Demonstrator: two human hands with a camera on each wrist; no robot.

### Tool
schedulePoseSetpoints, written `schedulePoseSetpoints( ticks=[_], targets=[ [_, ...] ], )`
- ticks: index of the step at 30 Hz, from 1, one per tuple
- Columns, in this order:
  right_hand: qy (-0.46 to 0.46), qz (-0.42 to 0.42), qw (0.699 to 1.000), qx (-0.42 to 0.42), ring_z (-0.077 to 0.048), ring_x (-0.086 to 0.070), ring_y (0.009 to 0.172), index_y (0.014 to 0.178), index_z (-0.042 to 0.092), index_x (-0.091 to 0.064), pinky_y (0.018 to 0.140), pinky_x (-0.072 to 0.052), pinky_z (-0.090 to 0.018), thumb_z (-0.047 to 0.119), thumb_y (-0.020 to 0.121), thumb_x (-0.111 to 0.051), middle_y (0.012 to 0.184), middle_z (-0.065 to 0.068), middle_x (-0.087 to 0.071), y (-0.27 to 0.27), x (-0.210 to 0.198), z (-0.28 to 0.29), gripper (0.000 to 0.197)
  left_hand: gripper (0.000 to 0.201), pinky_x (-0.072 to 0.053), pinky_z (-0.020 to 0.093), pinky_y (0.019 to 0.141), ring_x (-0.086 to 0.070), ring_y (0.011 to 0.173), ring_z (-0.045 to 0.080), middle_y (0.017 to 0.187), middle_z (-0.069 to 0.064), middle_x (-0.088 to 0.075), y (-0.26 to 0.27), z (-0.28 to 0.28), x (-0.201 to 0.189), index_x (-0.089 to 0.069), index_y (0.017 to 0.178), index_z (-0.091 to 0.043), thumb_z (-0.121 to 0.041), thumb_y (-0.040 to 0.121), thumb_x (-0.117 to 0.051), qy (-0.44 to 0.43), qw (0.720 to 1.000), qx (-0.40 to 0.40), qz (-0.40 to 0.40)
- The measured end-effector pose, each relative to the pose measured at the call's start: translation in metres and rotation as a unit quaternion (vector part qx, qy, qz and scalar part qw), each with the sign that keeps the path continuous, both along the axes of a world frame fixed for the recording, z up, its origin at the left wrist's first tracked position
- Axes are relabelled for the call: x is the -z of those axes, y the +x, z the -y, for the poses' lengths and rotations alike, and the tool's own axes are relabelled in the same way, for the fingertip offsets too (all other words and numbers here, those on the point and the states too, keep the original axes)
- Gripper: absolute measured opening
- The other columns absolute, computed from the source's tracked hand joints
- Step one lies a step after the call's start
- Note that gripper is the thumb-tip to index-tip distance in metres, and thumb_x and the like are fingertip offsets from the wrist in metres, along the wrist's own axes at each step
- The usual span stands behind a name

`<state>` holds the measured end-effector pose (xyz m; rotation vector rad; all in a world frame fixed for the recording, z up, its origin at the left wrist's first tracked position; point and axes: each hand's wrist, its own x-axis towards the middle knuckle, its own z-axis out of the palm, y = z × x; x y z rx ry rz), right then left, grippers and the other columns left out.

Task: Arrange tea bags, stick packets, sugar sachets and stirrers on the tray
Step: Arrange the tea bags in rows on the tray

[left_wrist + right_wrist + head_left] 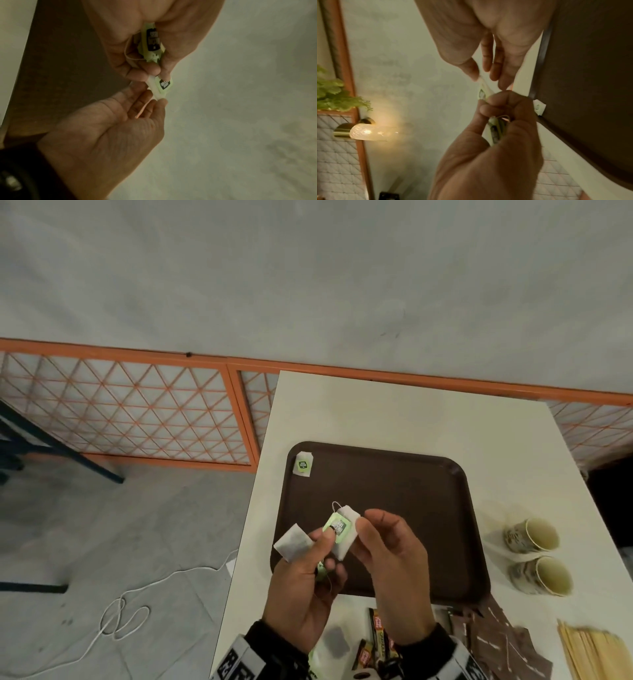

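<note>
Above the tray's (411, 474) near-left part, the left hand (305, 587) pinched a tea bag (344, 530) while the right hand (390, 553) apparently nipped its right edge.

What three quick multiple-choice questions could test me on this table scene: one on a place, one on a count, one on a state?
1. Where on the tray does the lone tea bag lie?
A far left corner
B centre
C near right corner

2. How many paper cups stand right of the tray?
A one
B two
C four

3. What is the left hand doing?
A resting flat
B holding tea bags
C lifting a cup

Answers: 1 A, it sits by the far left rim; 2 B, two stand together; 3 B, its fingers pinch the bags.
</note>
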<state>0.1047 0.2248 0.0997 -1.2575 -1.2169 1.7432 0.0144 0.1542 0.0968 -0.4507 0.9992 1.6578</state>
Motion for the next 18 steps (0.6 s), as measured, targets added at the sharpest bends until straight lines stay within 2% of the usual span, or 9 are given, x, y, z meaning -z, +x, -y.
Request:
schedulePoseSetpoints(
  ticks=[2, 6, 9, 11, 13, 15, 18],
  targets=[
    [-0.021, 0.016, 0.999, -0.043, -0.024, -0.074, 0.089, 0.103, 0.013, -0.071, 0.079, -0.06, -0.04, 0.026, 0.084, -0.07, 0.094, -0.005, -0.076, -0.002, 0.002, 0.002, 0.024, 0.034, -0.055, 0.025, 0.053, -0.054, 0.056, 0.01, 0.069, 0.008, -0.064, -0.002, 0.0, 0.004, -0.069, 0.102, -0.002, -0.015, 0.071, -0.076, -0.003, 1.0, -0.003, -0.001],
    [-0.025, 0.054, 0.996, -0.074, -0.031, -0.072, 0.078, 0.093, 0.015, -0.076, 0.07, -0.059, -0.037, 0.021, 0.088, -0.068, 0.084, -0.009, -0.076, -0.01, 0.014, 0.002, 0.011, 0.029, -0.055, 0.027, 0.056, -0.06, 0.058, 0.012, 0.08, 0.013, -0.067, -0.006, -0.001, 0.015, -0.069, 0.106, 0.004, -0.009, 0.081, -0.073, -0.011, 0.999, 0.025, -0.024],
    [-0.053, 0.039, 0.992, -0.107, -0.034, -0.066, 0.075, 0.091, 0.016, -0.077, 0.074, -0.056, -0.043, 0.024, 0.088, -0.068, 0.084, -0.011, -0.074, -0.016, 0.02, -0.006, 0.012, 0.021, -0.054, 0.029, 0.055, -0.059, 0.056, 0.015, 0.075, 0.015, -0.064, -0.016, -0.002, 0.022, -0.069, 0.097, 0.001, -0.014, 0.083, -0.072, -0.027, 0.996, 0.031, -0.078],
    [-0.05, 0.033, 0.986, -0.154, -0.024, -0.053, 0.063, 0.092, 0.015, -0.077, 0.062, -0.049, -0.033, 0.027, 0.087, -0.068, 0.07, -0.009, -0.065, -0.019, 0.022, -0.013, 0.016, 0.017, -0.053, 0.03, 0.058, -0.056, 0.055, 0.016, 0.071, 0.016, -0.063, -0.024, -0.002, 0.025, -0.07, 0.09, -0.004, -0.02, 0.083, -0.071, -0.036, 0.992, 0.031, -0.118],
    [-0.033, 0.046, 0.98, -0.189, -0.016, -0.046, 0.058, 0.091, 0.014, -0.075, 0.054, -0.041, -0.023, 0.029, 0.087, -0.067, 0.062, -0.007, -0.056, -0.023, 0.025, -0.02, 0.018, 0.013, -0.052, 0.03, 0.059, -0.055, 0.055, 0.015, 0.076, 0.021, -0.067, -0.033, -0.002, 0.027, -0.071, 0.087, -0.006, -0.018, 0.083, -0.071, -0.044, 0.987, 0.036, -0.147],
    [-0.014, 0.065, 0.976, -0.206, -0.012, -0.048, 0.056, 0.093, 0.014, -0.074, 0.053, -0.042, -0.02, 0.028, 0.088, -0.066, 0.061, -0.004, -0.057, -0.029, 0.027, -0.025, 0.017, 0.015, -0.053, 0.031, 0.06, -0.057, 0.056, 0.015, 0.08, 0.022, -0.069, -0.041, -0.005, 0.03, -0.07, 0.088, -0.005, -0.016, 0.079, -0.074, -0.057, 0.985, 0.039, -0.157],
    [0.01, 0.121, 0.964, -0.236, -0.009, -0.05, 0.056, 0.096, 0.018, -0.072, 0.054, -0.043, -0.019, 0.024, 0.093, -0.063, 0.064, -0.001, -0.061, -0.041, 0.035, -0.04, 0.012, 0.026, -0.055, 0.033, 0.064, -0.059, 0.058, 0.014, 0.075, 0.013, -0.066, -0.05, -0.013, 0.038, -0.068, 0.094, -0.004, -0.019, 0.074, -0.077, -0.09, 0.982, 0.026, -0.163]
  ],
)
